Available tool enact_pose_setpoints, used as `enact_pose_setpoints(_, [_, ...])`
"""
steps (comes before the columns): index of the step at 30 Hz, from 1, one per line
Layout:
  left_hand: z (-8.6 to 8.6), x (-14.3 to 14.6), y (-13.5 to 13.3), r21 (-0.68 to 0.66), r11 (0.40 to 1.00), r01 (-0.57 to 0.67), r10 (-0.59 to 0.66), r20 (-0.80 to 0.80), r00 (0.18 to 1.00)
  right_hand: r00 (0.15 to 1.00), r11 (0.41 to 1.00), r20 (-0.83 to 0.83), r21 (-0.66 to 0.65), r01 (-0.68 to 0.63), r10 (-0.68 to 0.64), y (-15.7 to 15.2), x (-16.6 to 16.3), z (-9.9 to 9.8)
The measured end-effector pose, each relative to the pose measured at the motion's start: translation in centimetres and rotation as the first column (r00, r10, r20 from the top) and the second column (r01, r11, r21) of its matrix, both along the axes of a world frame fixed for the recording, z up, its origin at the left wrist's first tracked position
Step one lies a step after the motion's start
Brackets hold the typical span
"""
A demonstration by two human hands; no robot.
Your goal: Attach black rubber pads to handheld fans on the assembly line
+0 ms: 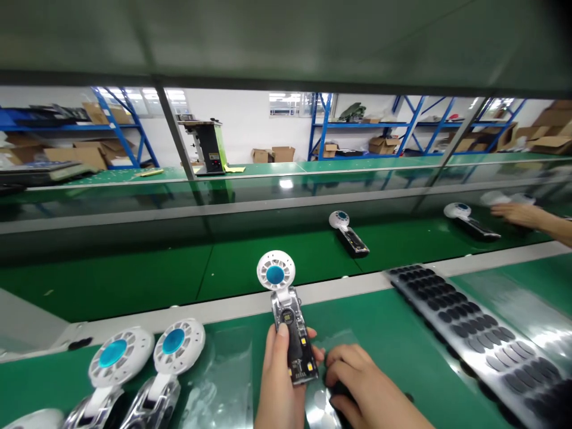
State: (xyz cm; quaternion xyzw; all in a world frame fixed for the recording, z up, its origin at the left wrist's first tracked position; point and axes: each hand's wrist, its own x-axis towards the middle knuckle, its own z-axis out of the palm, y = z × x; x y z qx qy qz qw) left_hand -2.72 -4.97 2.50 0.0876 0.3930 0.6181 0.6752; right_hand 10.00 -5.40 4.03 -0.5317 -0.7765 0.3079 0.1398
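A handheld fan [276, 271] with a white round head, a blue centre and a clear-and-black body showing its circuit board is in my left hand [277, 369]. My left thumb lies on the body near a small round part. Just right of the fan's lower end, my right hand [357, 381] is closed, its fingers curled low over the bench. Something dark shows under those fingers, but I cannot make out what it is. To the left rest two similar fans [173, 342] [114, 354], heads up, with part of another white head at the lower left edge.
A sheet of black oval pads [451, 310] lies on the green bench at right. Beyond the pale rail, the green conveyor [250, 238] carries fans [353, 241] [473, 226]. A co-worker's hand [521, 214] reaches in from the right. A shelf [286, 42] hangs overhead.
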Motion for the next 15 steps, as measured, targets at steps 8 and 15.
enact_pose_setpoints(8, [-1.5,0.3,0.5,-0.105,0.994,-0.002,0.002,-0.008,1.0,0.964,0.983,-0.263,-0.186,-0.007,-0.043,0.2,0.9,0.3])
enact_pose_setpoints(15, [-1.2,0.0,-0.2,-0.078,0.996,0.038,-0.06,-0.305,0.951,0.846,0.927,-0.464,-0.364,0.085,-0.261,2.7,0.2,4.4])
